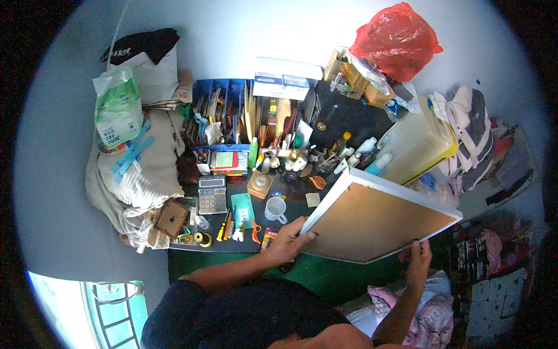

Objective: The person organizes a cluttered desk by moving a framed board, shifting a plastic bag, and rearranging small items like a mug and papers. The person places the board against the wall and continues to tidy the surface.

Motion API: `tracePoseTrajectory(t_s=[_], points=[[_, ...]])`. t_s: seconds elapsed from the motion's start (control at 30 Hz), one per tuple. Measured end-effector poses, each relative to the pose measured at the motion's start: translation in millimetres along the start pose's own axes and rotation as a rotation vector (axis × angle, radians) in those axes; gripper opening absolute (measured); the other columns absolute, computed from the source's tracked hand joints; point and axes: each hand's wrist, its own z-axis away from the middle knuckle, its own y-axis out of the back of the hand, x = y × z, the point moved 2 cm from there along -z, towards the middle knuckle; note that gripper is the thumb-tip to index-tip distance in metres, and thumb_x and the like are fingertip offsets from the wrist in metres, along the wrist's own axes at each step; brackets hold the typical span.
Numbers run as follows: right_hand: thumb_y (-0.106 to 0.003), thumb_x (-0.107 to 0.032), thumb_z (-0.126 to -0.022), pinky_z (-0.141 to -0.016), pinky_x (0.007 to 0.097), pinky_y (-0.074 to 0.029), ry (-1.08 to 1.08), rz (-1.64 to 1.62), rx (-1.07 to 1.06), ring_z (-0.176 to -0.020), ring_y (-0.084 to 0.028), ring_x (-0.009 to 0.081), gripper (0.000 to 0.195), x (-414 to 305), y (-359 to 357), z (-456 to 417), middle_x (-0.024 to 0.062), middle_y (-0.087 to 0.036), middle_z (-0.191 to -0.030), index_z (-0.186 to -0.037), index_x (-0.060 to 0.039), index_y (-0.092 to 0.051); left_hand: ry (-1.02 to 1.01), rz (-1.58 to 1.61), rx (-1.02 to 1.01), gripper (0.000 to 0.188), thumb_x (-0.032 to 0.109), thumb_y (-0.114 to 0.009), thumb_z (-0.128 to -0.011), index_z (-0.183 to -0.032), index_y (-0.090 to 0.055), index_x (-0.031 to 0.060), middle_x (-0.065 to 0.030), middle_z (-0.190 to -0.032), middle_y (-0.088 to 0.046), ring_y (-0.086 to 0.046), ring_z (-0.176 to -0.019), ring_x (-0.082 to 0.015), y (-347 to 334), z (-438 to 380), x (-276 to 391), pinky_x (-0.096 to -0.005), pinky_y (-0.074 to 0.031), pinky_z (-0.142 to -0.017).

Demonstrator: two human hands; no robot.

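Note:
A white-edged rectangular frame with a brown board back (375,218) is held tilted over the right front of the desk, its back facing me. My left hand (285,244) grips its left edge, thumb over the back. Near the lower right edge, my right hand (420,255) pinches the rim between thumb and fingers. Whatever is on the frame's front face is hidden. Just left of the frame stands a white plastic cup (275,210) with a handle. A small cream square (312,200) lies behind the frame's left corner.
On the dark desk (237,179) are a calculator (212,195), a wooden block (260,184), orange scissors (256,231) and several screwdrivers. Blue file racks (222,94) line the back. A yellowish plastic bin (414,139) and bottles stand behind the frame. Fabric (139,174) covers the left end.

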Motion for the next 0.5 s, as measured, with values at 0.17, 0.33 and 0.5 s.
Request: tracePoseTrajectory(t_s=[0.17,0.33,0.5], points=[[-0.058,-0.019,-0.104,-0.060,0.0267,-0.047,0.240,-0.051,0.113,-0.066,-0.055,0.0098,0.036,-20,26,-12,0.0082,-0.067,-0.110,-0.134,-0.0007,-0.055,0.019,0.029,-0.021,0.015,0.016,-0.059,-0.106,-0.112,-0.059,0.0020,-0.0021,-0.095,-0.052,-0.052,-0.092,-0.0108,-5,-12,-1,-0.0309,-0.045,-0.081],[-0.065,-0.006,-0.096,-0.070,0.0249,-0.050,0.279,0.045,0.231,-0.086,-0.056,0.0103,0.056,-69,34,-14,0.0091,-0.054,-0.144,-0.149,-0.0058,-0.047,0.012,-0.031,-0.029,0.012,0.014,-0.059,-0.105,-0.109,-0.058,0.0024,-0.0020,-0.091,-0.049,-0.050,-0.088,-0.0117,10,-22,-6,-0.0315,-0.044,-0.078],[-0.070,-0.007,-0.093,-0.079,0.0283,-0.049,0.510,0.626,0.280,-0.101,-0.054,0.0132,0.060,-121,14,-19,0.0092,-0.048,-0.151,-0.149,-0.0056,-0.048,-0.026,-0.030,-0.051,0.014,0.015,-0.061,-0.104,-0.107,-0.056,0.0024,-0.0027,-0.089,-0.050,-0.050,-0.088,-0.0124,33,-35,-4,-0.0320,-0.044,-0.077]])
